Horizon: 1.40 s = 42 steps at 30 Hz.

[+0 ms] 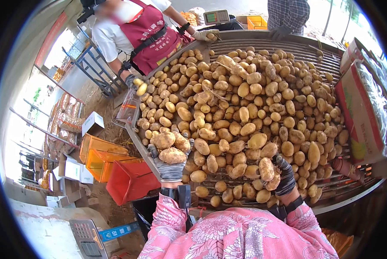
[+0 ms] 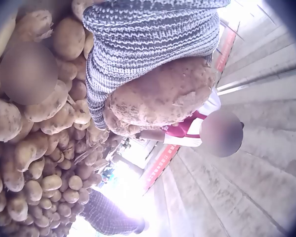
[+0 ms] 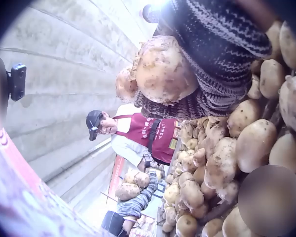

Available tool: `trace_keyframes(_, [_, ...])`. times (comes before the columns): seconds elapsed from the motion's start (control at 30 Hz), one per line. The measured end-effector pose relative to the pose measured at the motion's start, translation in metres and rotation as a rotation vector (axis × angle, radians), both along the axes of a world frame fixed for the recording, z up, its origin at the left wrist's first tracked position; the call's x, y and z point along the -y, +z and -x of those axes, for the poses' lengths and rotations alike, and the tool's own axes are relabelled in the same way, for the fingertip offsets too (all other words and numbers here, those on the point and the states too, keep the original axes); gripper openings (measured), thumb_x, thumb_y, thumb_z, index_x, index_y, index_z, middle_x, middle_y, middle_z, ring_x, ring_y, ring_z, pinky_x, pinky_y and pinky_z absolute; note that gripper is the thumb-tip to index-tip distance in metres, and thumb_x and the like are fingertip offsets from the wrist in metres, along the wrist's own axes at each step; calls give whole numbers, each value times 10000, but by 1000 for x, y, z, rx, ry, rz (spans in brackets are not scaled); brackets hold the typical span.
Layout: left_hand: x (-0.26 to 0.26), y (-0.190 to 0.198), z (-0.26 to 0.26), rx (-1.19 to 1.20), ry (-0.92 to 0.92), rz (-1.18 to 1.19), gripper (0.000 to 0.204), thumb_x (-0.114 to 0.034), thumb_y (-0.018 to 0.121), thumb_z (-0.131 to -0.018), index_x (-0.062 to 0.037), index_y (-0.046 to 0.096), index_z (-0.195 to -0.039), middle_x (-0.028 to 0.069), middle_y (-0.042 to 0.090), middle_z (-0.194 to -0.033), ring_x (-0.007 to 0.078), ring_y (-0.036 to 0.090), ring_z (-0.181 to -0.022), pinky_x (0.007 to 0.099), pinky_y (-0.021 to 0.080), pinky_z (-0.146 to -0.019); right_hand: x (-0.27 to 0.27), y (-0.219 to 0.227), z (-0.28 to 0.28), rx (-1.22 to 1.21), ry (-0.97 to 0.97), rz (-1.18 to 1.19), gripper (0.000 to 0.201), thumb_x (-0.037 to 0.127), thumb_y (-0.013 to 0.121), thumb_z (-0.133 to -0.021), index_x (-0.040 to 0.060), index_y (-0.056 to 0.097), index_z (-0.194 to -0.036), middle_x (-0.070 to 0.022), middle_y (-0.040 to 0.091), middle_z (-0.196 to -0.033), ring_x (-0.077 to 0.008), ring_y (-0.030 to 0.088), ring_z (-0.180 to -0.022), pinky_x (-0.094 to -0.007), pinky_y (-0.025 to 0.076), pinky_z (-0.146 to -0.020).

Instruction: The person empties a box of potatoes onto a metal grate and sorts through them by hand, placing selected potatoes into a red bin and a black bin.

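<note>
Many potatoes lie heaped on a slatted sorting table. At the heap's near left edge, my gloved left hand is palm up, its fingers curled round several large potatoes. In the left wrist view a big potato rests against the striped glove. My right hand, in a dark glove, grips potatoes over the near side of the heap. The right wrist view shows a round potato held against that glove, with another beside it.
Across the table's left corner a person in a red apron holds potatoes. Another in a checked shirt stands at the far side. Orange and red crates stand at left, a cardboard box at right, a scale lower left.
</note>
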<state>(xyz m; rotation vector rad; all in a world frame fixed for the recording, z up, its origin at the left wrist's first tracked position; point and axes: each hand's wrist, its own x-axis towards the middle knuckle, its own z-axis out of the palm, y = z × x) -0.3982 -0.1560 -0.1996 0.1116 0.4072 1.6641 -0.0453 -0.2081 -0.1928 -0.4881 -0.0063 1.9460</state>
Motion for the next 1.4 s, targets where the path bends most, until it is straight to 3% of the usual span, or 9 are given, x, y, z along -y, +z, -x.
trace_keyframes(0.1, [2, 3, 1, 3, -16, -28, 787, -568, 608, -785, -95, 377, -1369, 168, 401, -1392, 378, 396, -1259, 616, 285, -1046, 0, 3, 6, 97, -79, 67, 282, 231, 540, -913, 48, 585, -1123, -137, 660, -1018, -266, 662, -898, -381, 575, -749])
trace_keyframes(0.23, [4, 7, 0, 142, -42, -76, 706, -561, 583, -812, -117, 429, -1338, 158, 424, -1373, 404, 385, -1259, 654, 224, -1061, 0, -4, 4, 161, -33, 23, 295, 251, 570, -896, 54, 587, -1115, -131, 662, -998, -281, 668, -846, -392, 580, -701])
trace_keyframes(0.53, [8, -10, 22, 116, 68, -16, 769, -604, 597, -722, -143, 459, -1322, 130, 493, -1327, 398, 418, -1238, 656, 309, -1007, 3, 1, 9, 90, -17, -9, 272, 199, 564, -892, 51, 577, -1120, -141, 650, -1032, -271, 658, -888, -399, 572, -774])
trace_keyframes(0.6, [10, -9, 22, 158, 112, 26, 732, -598, 607, -716, -149, 497, -1283, 124, 516, -1303, 390, 456, -1195, 637, 335, -991, 5, -4, 6, -43, 60, -82, 433, 177, 531, -922, 76, 436, -1332, -89, 545, -1248, -229, 554, -1121, -369, 473, -955])
trace_keyframes(0.8, [14, 11, 22, 205, 146, 36, 602, -569, 603, -726, -135, 584, -1142, 96, 593, -1164, 350, 515, -1099, 597, 322, -1012, 7, 14, 12, -39, 63, -96, 444, 165, 544, -910, 77, 434, -1331, -93, 553, -1235, -233, 571, -1098, -388, 491, -930])
trace_keyframes(0.87, [13, 3, 30, 193, 150, 28, 584, -560, 600, -730, -131, 588, -1126, 96, 598, -1138, 346, 518, -1091, 587, 320, -1016, 6, 15, 15, -54, 26, 19, 266, 155, 539, -898, 44, 578, -1137, -135, 645, -1067, -269, 638, -959, -395, 551, -826])
trace_keyframes(0.97, [13, -13, 35, 190, 59, -217, 561, -543, 582, -741, -120, 590, -1109, 112, 596, -1119, 351, 529, -1054, 586, 333, -1001, 6, 10, 15, 7, 61, -119, 405, 170, 575, -891, 65, 492, -1273, -84, 590, -1174, -229, 580, -1077, -376, 489, -928])
trace_keyframes(1.27, [14, 28, 24, 245, 196, 63, 614, -625, 557, -728, -133, 600, -1094, 106, 618, -1058, 354, 555, -989, 600, 391, -926, 7, 11, 14, -24, 60, -73, 431, 144, 553, -902, 62, 445, -1311, -103, 575, -1183, -245, 597, -1038, -380, 517, -898])
trace_keyframes(1.4, [14, -6, 45, 192, 141, -39, 626, -613, 567, -737, -125, 584, -1128, 107, 616, -1066, 353, 552, -1003, 602, 348, -984, 8, 4, 11, -53, 90, -41, 435, 148, 547, -899, 63, 443, -1312, -114, 566, -1192, -249, 588, -1058, -398, 519, -897])
